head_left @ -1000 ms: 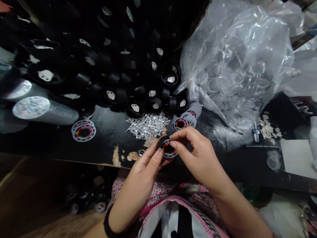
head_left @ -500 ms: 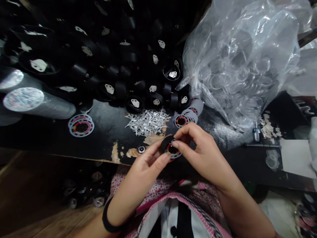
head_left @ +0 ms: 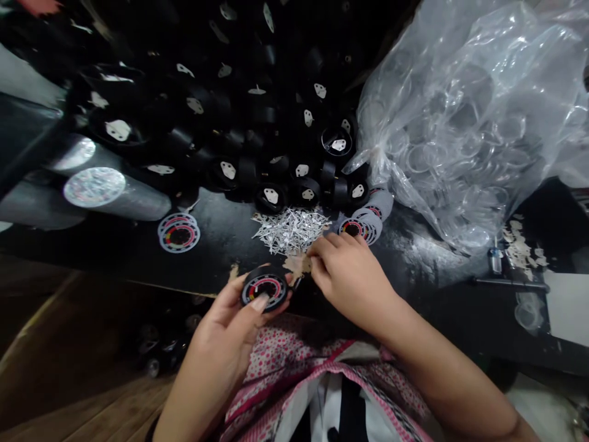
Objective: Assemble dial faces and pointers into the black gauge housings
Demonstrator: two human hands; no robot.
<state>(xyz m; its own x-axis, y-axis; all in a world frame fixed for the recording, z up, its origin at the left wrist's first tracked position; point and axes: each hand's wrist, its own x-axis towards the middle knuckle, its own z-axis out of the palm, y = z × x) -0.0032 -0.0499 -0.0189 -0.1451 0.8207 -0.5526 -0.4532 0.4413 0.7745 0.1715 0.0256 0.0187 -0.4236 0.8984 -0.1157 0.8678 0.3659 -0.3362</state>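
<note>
My left hand (head_left: 230, 325) grips a small black round case (head_left: 265, 288) with a red and white dial face, thumb lying across its front. My right hand (head_left: 346, 275) is off the case and rests on the black table (head_left: 216, 239), fingers curled together at the near edge of a pile of small white needle-like pointers (head_left: 291, 228). What its fingertips pinch, if anything, is hidden. A fanned stack of printed dial discs (head_left: 365, 220) lies just beyond the right hand.
A heap of black round cases (head_left: 257, 141) fills the back of the table. A clear plastic bag of transparent rings (head_left: 469, 116) sits at right. Silver-capped tubes (head_left: 94, 187) lie at left, with loose dial discs (head_left: 179, 233) beside them.
My right hand has let go of the case and moved forward to the pointer pile. My left hand has drawn the case left and toward me. The view shifted right.
</note>
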